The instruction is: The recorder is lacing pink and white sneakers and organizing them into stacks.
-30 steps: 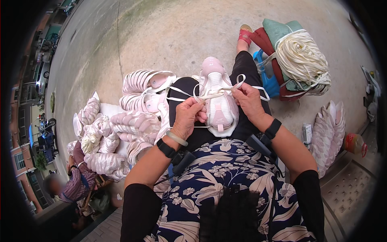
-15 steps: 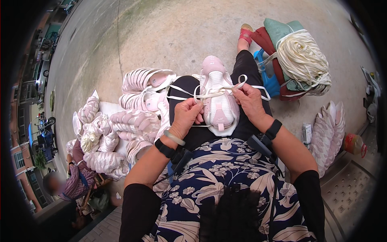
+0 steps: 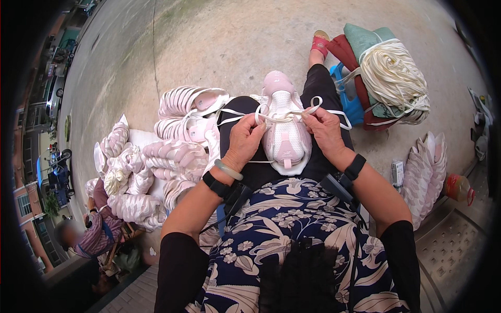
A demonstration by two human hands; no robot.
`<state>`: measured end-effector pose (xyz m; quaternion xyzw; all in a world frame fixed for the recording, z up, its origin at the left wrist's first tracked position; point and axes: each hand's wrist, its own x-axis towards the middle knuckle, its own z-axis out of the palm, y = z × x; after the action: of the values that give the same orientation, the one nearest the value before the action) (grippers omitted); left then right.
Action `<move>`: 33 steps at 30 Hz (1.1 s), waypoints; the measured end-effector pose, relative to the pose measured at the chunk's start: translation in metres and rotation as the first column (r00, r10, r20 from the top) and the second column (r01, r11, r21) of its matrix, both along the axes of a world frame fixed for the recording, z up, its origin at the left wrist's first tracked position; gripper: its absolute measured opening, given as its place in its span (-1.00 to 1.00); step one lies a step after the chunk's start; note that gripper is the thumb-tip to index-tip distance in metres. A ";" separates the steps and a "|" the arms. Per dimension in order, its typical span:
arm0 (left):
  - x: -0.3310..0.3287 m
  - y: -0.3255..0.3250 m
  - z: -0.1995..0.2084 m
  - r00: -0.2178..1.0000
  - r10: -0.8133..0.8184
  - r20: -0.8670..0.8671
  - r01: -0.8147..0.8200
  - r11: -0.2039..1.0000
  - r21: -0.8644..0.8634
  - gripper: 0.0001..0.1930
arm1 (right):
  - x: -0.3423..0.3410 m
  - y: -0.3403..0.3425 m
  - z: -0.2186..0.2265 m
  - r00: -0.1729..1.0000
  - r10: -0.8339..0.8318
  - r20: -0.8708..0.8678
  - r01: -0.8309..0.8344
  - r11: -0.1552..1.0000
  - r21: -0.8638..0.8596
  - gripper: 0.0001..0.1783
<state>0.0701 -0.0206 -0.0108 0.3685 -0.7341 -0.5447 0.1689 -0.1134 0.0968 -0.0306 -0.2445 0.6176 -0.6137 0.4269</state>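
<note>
A pink and white shoe upper [image 3: 285, 138] rests on my lap between my thighs. White shoelace [image 3: 287, 119] runs crosswise over its middle, with a loop standing up at the right. At the left edge of the upper, my left hand [image 3: 246, 140] is closed, thumb and forefinger pinching the lace near a small loop. My right hand [image 3: 324, 134] pinches the lace at the other side, below the right loop. Loose lace trails over both thighs. The exact grip points are partly covered by my fingers.
Stacks of similar pink and white uppers [image 3: 175, 156] lie at the left. More uppers [image 3: 425, 180] stand at the right beside a bottle [image 3: 459, 188]. A bundle of cream laces [image 3: 391, 73] tops a cloth-covered blue stool [image 3: 348, 99]. Another person [image 3: 96, 229] sits at the far left.
My left hand has moved slightly up and away from me along the lace, and its fingers have straightened toward the small loop. My right hand has barely moved.
</note>
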 end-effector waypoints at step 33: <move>0.005 0.007 -0.015 0.976 0.146 -0.164 -0.127 0.984 0.122 -0.84 | 0.000 0.000 -0.006 0.945 0.017 -0.326 -0.006 0.999 0.036 -0.83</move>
<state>0.0752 -0.0135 -0.0257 0.3785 -0.6584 -0.6015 0.2480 -0.1129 0.0968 -0.0361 -0.3388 0.6888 -0.5515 0.3265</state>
